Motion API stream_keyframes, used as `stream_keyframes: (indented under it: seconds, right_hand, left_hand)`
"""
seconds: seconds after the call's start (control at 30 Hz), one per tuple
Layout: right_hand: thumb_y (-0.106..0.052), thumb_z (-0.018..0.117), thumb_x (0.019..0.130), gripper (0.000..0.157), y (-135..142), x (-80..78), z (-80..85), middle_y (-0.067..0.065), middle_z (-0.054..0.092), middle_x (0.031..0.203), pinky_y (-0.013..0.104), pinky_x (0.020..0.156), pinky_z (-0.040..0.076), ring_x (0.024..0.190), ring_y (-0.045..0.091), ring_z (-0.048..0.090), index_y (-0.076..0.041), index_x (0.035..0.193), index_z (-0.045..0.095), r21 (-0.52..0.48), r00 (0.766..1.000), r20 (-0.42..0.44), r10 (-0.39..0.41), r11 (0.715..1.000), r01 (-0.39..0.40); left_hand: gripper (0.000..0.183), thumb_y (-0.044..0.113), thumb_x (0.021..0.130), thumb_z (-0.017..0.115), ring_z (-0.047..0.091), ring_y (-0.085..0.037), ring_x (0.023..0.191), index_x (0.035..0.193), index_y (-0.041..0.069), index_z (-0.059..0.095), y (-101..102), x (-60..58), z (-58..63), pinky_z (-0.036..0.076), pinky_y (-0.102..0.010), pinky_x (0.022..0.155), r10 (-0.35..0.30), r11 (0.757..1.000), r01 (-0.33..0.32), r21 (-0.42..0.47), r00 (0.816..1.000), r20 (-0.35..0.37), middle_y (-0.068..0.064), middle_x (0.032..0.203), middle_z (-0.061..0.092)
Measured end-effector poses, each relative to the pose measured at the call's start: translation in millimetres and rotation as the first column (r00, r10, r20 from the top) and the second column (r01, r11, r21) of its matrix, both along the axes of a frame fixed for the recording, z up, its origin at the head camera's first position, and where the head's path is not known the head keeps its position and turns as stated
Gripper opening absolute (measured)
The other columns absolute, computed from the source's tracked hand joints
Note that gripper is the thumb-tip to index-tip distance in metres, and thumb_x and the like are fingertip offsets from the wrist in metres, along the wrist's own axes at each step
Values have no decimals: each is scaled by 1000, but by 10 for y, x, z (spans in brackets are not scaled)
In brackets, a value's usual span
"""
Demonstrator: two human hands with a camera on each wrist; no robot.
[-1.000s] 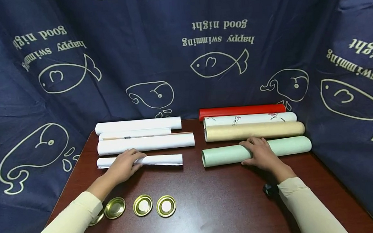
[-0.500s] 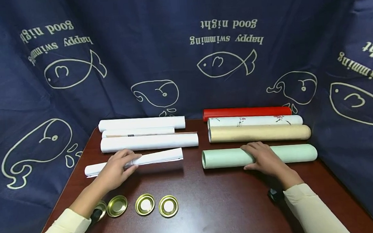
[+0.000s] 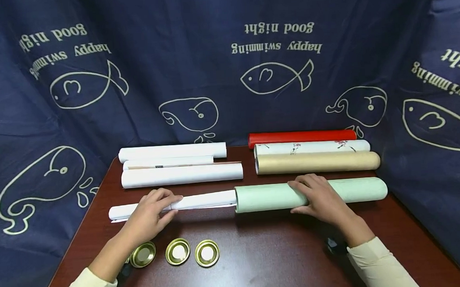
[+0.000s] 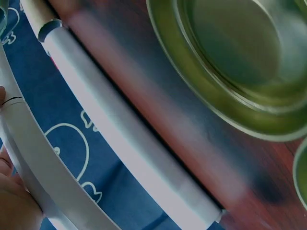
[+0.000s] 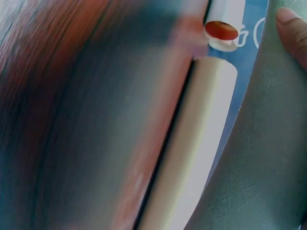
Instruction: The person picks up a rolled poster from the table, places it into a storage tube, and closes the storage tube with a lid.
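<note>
My left hand (image 3: 149,214) grips a white paper roll (image 3: 206,200) from above, thumb on the near side. The roll's right end meets the open left mouth of a mint green tube (image 3: 265,197), its tip hidden at the rim. Around the tube's middle my right hand (image 3: 318,197) curls, fingers over the top and thumb in front. Roll and tube lie nearly in one line across the table. The left wrist view has the paper roll (image 4: 48,158) at its left side with fingertips on it. A broad stretch of the tube (image 5: 264,143) fills the right of the right wrist view.
Behind my left hand lie white paper rolls (image 3: 180,175). At the back right are a gold tube (image 3: 318,162), a flower-patterned tube (image 3: 274,149) and a red tube (image 3: 301,137). Gold round lids (image 3: 178,252) sit nearer me. A dark blue curtain (image 3: 193,53) surrounds the table.
The paper roll has come away from its place and toward me in my left hand. My right hand has drawn the green tube nearer and leftward, closing the gap to the roll.
</note>
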State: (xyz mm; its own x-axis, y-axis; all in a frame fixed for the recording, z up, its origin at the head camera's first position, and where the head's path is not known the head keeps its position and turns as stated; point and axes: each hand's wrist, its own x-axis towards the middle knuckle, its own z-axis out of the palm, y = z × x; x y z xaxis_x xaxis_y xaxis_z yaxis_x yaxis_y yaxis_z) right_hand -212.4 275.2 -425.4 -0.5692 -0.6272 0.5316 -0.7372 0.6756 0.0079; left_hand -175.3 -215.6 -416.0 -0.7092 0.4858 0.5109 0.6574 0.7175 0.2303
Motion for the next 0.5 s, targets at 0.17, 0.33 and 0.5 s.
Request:
stream_keyframes:
  seconds: [0.17, 0.33, 0.5]
  right_hand:
    - [-46, 88, 64, 76, -102, 4, 25, 9, 60, 110, 52, 85, 43, 102, 31, 56, -9, 125, 63, -18, 1000, -10, 5, 1000, -5]
    - [-46, 88, 62, 75, -142, 53, 12, 9, 60, 109, 52, 83, 44, 101, 30, 57, -9, 123, 64, -31, 1000, -14, 16, 999, -17]
    - [-46, 89, 60, 74, -177, 96, 37, 9, 60, 108, 52, 84, 43, 102, 31, 56, -10, 120, 64, -42, 999, -32, 26, 999, -28]
  left_hand:
    - [37, 12, 82, 81, 57, -21, 95, 117, 14, 72, 25, 9, 25, 46, -52, 78, -12, 1000, 12, 0, 1000, -14, -1, 105, 60]
    - [36, 14, 84, 79, 58, -20, 96, 120, 15, 71, 65, 48, 14, 46, -50, 79, -27, 1000, 27, -7, 999, 28, 0, 106, 60]
    - [38, 14, 86, 77, 57, -19, 97, 124, 16, 70, 189, 53, 22, 46, -49, 80, -55, 998, 55, 9, 998, 33, 1, 107, 60]
